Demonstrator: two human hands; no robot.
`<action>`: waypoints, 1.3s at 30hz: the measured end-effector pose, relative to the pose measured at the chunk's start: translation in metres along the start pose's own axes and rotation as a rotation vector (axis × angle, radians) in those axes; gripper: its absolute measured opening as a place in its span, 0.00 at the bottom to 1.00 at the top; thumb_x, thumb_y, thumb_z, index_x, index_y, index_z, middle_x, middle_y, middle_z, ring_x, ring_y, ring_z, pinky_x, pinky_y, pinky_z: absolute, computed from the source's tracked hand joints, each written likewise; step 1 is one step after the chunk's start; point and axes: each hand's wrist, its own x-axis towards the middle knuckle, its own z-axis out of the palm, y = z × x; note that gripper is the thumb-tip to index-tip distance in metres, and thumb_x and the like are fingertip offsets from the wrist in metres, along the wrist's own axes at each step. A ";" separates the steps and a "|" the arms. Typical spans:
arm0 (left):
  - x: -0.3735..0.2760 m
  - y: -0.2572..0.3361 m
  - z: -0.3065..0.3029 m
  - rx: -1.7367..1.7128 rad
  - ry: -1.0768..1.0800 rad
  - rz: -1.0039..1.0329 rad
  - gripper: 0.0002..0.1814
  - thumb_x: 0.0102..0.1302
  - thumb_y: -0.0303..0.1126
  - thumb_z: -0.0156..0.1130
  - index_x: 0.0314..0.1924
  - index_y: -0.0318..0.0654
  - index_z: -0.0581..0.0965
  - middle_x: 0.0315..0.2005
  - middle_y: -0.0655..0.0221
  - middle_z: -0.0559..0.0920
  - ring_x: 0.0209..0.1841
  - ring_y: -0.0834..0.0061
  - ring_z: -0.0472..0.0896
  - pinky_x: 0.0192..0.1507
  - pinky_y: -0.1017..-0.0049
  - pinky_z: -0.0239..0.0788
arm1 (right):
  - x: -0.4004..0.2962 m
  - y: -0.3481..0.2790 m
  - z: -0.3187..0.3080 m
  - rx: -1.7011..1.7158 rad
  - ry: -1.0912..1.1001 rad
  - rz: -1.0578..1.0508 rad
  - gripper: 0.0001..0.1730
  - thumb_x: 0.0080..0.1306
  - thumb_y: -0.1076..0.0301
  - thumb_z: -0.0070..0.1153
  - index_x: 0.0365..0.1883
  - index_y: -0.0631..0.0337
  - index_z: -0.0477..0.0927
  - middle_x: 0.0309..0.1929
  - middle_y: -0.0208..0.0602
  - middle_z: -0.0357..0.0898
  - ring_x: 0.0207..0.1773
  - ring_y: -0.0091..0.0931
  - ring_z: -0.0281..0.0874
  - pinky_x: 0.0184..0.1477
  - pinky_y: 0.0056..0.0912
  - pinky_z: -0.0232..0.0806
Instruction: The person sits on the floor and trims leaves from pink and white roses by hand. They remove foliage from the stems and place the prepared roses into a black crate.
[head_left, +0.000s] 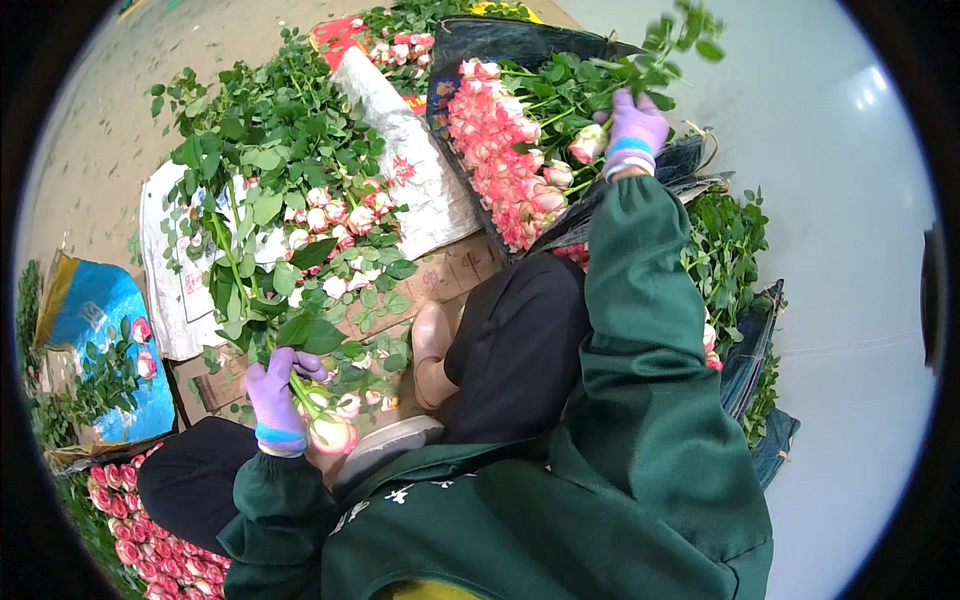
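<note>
My left hand (281, 394), in a lilac knit glove, grips the stem of a white rose with pink edges (331, 433). Its bloom points down towards my lap, and the leafy stem extends away from me. At the upper right, my right hand (636, 129), gloved alike, is closed around another rose (589, 143), its leafy end rising past the fingers. Beneath that hand a dark wrap (517, 36) holds packed pink-and-white roses (495, 142), their heads to the left and leafy stems to the right.
Before me, loose leafy roses (277, 150) lie piled on white woven sacks (416, 176). Cardboard (450, 274) and fallen leaves cover the floor by my shoes. A blue sheet (112, 300) with some roses lies left, above bundled red-pink roses (161, 551). Further wrapped bundles (724, 232) stand right.
</note>
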 end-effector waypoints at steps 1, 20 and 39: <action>0.001 -0.002 -0.001 0.010 0.009 -0.005 0.15 0.62 0.31 0.49 0.22 0.28 0.74 0.19 0.63 0.77 0.21 0.75 0.77 0.28 0.78 0.69 | 0.014 0.021 0.002 -0.127 -0.062 0.093 0.17 0.61 0.72 0.55 0.46 0.72 0.72 0.29 0.40 0.78 0.17 0.26 0.73 0.18 0.25 0.64; 0.030 -0.037 -0.018 0.038 0.041 -0.096 0.14 0.64 0.30 0.46 0.24 0.29 0.73 0.21 0.62 0.78 0.21 0.76 0.78 0.25 0.80 0.70 | 0.035 0.110 -0.020 -1.644 -1.013 -0.178 0.41 0.51 0.42 0.59 0.58 0.58 0.68 0.51 0.50 0.73 0.55 0.41 0.70 0.54 0.37 0.64; 0.027 -0.038 -0.013 -0.069 0.078 -0.242 0.16 0.60 0.35 0.52 0.24 0.27 0.74 0.19 0.61 0.77 0.20 0.74 0.77 0.25 0.77 0.69 | 0.016 0.063 -0.032 -0.651 -0.805 0.380 0.22 0.59 0.74 0.49 0.54 0.59 0.72 0.33 0.28 0.77 0.27 0.17 0.72 0.27 0.17 0.63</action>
